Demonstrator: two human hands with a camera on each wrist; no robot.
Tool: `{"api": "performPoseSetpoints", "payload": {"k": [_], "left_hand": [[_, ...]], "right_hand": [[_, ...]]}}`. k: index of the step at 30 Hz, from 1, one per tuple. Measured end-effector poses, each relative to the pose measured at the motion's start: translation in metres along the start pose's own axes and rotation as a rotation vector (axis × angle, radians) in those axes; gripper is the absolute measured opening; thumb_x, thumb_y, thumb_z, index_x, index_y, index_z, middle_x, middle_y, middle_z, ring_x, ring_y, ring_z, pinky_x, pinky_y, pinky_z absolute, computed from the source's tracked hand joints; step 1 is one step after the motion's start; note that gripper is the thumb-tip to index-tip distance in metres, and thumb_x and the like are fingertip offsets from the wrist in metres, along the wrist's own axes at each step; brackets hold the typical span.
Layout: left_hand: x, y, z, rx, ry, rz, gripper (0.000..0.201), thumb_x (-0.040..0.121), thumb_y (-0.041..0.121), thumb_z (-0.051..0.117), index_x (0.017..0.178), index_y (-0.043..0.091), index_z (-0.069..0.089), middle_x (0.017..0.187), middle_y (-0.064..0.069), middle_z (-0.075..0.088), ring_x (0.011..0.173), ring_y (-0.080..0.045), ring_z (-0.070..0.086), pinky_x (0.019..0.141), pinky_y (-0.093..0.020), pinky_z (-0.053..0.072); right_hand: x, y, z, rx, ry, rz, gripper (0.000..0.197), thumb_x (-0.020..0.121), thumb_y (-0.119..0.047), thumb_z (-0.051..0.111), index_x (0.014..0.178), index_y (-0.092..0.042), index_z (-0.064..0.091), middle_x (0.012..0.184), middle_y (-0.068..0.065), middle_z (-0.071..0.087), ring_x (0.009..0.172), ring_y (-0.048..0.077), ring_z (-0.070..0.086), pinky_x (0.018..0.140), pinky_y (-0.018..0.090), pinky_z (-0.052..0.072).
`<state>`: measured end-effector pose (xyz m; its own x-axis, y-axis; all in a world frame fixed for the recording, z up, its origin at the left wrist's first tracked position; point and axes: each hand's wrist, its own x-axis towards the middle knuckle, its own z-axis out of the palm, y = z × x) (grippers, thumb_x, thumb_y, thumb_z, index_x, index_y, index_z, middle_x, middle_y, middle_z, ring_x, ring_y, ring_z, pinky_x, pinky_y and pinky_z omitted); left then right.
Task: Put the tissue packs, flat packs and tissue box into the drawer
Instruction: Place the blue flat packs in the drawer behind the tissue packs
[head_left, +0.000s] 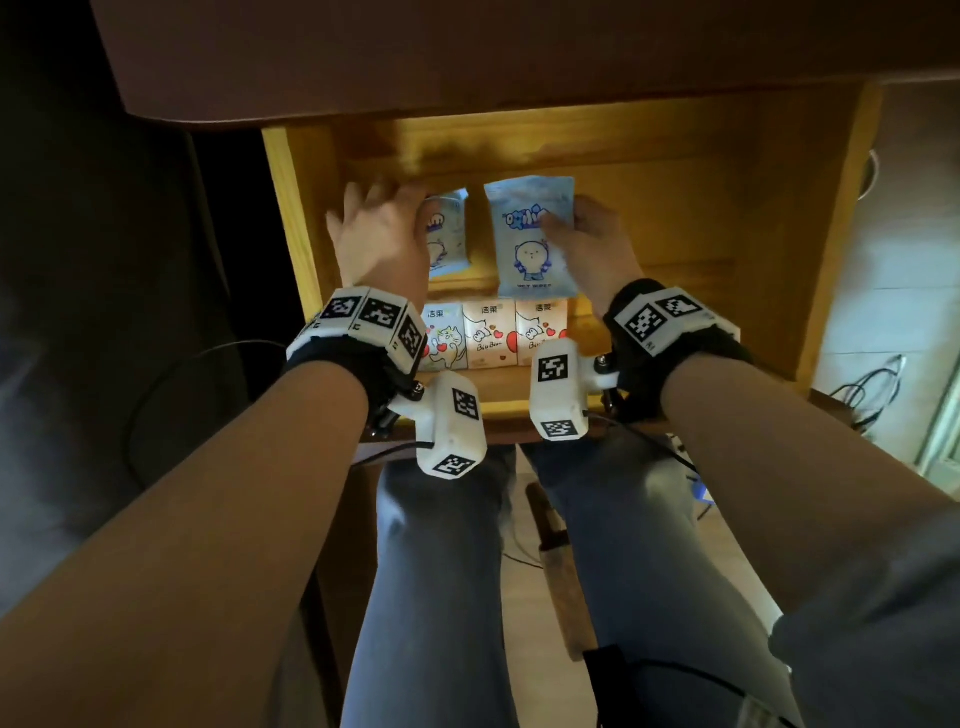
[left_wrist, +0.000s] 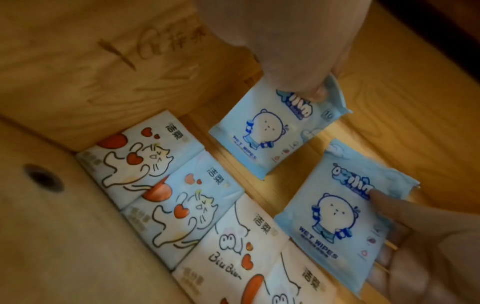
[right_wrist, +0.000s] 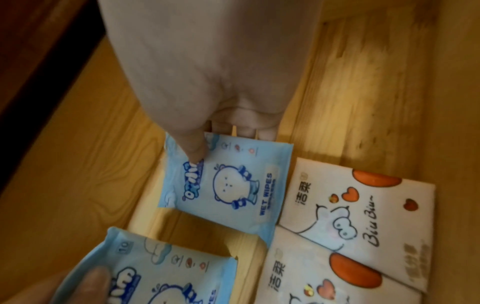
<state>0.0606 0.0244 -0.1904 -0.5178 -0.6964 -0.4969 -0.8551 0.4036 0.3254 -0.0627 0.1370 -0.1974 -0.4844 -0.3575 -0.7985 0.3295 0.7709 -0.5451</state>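
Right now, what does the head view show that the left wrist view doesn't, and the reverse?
Head only: both wrist rigs, the knees, the drawer under the desk edge. Left wrist only: markings on the drawer wall, a hole in the front panel, four tissue packs in a row. Both: two blue wet-wipe packs, the right hand pinching one.

right hand (head_left: 587, 244) pinches a blue wipes pack (head_left: 532, 236) over the open drawer (head_left: 826, 244).

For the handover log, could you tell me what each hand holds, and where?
The right hand pinches a blue wet-wipes pack at its right edge. The left hand rests on the other wet-wipes pack; its grip is unclear.
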Motion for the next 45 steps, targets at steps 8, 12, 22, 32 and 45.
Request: {"api": "performPoseSetpoints", "payload": {"k": [8, 12, 22, 32, 45], "left_hand": [[0.011, -0.008, 0.013, -0.002, -0.065, 0.004, 0.036, 0.094, 0.022, 0.046, 0.127, 0.008, 0.047, 0.132, -0.02, 0.045, 0.125, -0.036, 0.034, 0.095, -0.045, 0.034], [0.003, -0.007, 0.01, -0.059, -0.106, -0.01, 0.047, 0.094, 0.017, 0.045, 0.138, 0.007, 0.032, 0.141, -0.023, 0.036, 0.132, -0.039, 0.029, 0.104, -0.048, 0.032], [-0.038, -0.014, -0.02, -0.336, -0.011, -0.005, 0.036, 0.088, 0.009, 0.051, 0.124, 0.013, 0.052, 0.12, -0.012, 0.061, 0.107, -0.03, 0.058, 0.09, -0.038, 0.048], [-0.069, -0.053, -0.032, -0.346, 0.352, -0.131, 0.02, 0.09, 0.022, 0.049, 0.104, 0.013, 0.06, 0.104, -0.009, 0.062, 0.075, -0.021, 0.06, 0.062, -0.03, 0.047], [-0.071, -0.09, -0.005, -0.471, 0.268, -0.19, 0.04, 0.094, 0.038, 0.045, 0.121, 0.01, 0.052, 0.116, -0.012, 0.058, 0.094, -0.014, 0.054, 0.078, -0.022, 0.039]], "right_hand": [[0.019, 0.011, 0.008, -0.061, 0.006, 0.016, 0.012, 0.094, -0.018, 0.047, 0.1, -0.01, 0.054, 0.08, -0.004, 0.057, 0.069, 0.006, 0.05, 0.062, 0.017, 0.04], [0.014, 0.009, 0.005, -0.104, 0.097, 0.013, 0.031, 0.091, -0.017, 0.05, 0.118, -0.005, 0.058, 0.115, 0.009, 0.066, 0.102, 0.02, 0.061, 0.086, 0.029, 0.049], [-0.017, 0.0, 0.007, -0.211, 0.177, -0.054, 0.025, 0.09, -0.018, 0.054, 0.111, -0.006, 0.062, 0.111, 0.009, 0.067, 0.087, 0.013, 0.058, 0.07, 0.018, 0.047], [-0.016, -0.003, 0.047, -0.326, 0.078, -0.06, 0.021, 0.078, -0.018, 0.067, 0.097, -0.011, 0.067, 0.108, 0.011, 0.068, 0.094, 0.027, 0.068, 0.084, 0.044, 0.057], [0.018, 0.004, 0.082, -0.558, 0.083, -0.05, 0.023, 0.076, -0.027, 0.07, 0.089, -0.008, 0.069, 0.091, 0.008, 0.074, 0.083, 0.019, 0.07, 0.079, 0.032, 0.057]]}}
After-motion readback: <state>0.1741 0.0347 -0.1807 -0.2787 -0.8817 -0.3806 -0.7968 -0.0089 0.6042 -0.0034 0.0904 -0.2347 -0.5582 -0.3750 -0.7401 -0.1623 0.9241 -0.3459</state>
